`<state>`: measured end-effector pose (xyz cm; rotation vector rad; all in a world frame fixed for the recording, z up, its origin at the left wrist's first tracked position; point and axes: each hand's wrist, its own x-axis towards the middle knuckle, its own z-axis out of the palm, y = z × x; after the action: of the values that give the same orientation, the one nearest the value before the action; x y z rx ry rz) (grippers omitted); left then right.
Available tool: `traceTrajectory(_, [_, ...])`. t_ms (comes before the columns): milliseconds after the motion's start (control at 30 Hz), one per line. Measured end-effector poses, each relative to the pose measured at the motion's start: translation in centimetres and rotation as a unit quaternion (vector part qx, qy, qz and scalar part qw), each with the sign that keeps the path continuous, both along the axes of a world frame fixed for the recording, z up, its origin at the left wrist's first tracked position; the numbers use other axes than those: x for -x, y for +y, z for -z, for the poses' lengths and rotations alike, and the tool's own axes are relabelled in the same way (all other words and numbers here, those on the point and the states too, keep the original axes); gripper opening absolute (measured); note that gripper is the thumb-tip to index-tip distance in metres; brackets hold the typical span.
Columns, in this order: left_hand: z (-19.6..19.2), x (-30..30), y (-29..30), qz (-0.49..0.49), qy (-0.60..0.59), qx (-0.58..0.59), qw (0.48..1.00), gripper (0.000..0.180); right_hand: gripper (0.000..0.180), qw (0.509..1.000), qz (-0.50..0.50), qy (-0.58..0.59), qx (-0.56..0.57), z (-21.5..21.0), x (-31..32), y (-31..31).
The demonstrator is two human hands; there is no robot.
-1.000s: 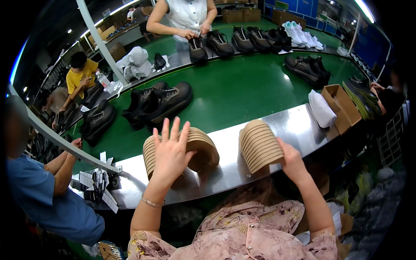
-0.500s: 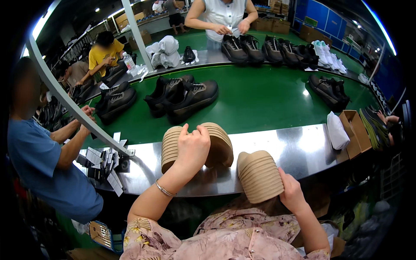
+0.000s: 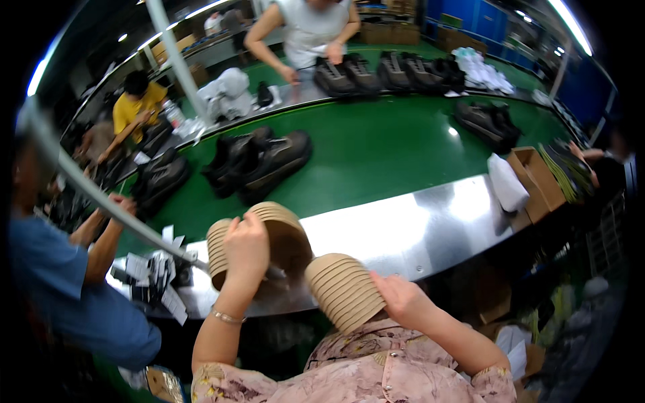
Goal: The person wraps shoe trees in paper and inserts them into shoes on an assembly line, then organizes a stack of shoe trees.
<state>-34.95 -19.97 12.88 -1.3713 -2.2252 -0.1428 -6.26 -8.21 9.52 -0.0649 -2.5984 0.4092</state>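
Note:
My left hand (image 3: 246,250) is closed on nested, curved tan cardboard pieces (image 3: 281,220) at the front metal ledge. These stand in two ribbed stacks, one on each side of my fingers, and my palm hides where they meet. My right hand (image 3: 403,300) grips the right side of another ribbed stack of curved cardboard pieces (image 3: 342,293), held tilted in front of my body, just off the ledge. Beyond my left hand, a pair of dark brown lace-up shoes (image 3: 272,164) sits on the green conveyor belt (image 3: 376,151).
Tags and cards (image 3: 156,277) lie left on the metal ledge (image 3: 376,225). A curved grey post (image 3: 111,208) rises there, beside a co-worker in blue (image 3: 74,289). A white bundle (image 3: 507,183) and cardboard box (image 3: 537,185) stand right. Another person (image 3: 312,33) works across the belt by more shoes.
Both hands and their cardboard stacks have shifted left in the picture, as has the whole scene. The right stack now sits closer to the left ones. The person opposite has lowered one hand.

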Motion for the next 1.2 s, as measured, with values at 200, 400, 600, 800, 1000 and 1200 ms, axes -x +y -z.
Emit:
traceTrajectory(200, [-0.5,1.4,-4.2,-0.084,-0.012,-0.032,0.996,0.013,0.051,0.998,-0.069,-0.013,0.003,0.0,3.4,-2.0])
traceTrajectory(400, [0.3,1.1,-3.6,-0.038,-0.029,-0.037,0.998,0.01,0.049,0.998,-0.054,0.008,0.011,1.6,7.6,-2.3])
traceTrajectory(600, [-1.2,2.4,-7.0,-0.06,-0.023,-0.065,0.996,0.026,0.053,0.996,-0.083,0.041,-0.013,1.3,12.2,-3.9])
traceTrajectory(800, [-2.7,2.9,-8.5,0.007,-0.102,-0.106,0.989,0.035,0.051,0.998,-0.044,0.036,-0.008,1.0,12.7,-4.8])
traceTrajectory(1000, [-4.1,5.0,-9.8,0.012,-0.298,-0.026,0.954,0.04,0.052,0.998,-0.048,0.039,0.014,1.2,12.8,-4.4])
traceTrajectory(1200, [-4.7,5.3,-10.3,-0.024,-0.321,-0.022,0.947,0.033,0.052,0.996,-0.054,0.066,0.007,1.1,14.2,-5.3])
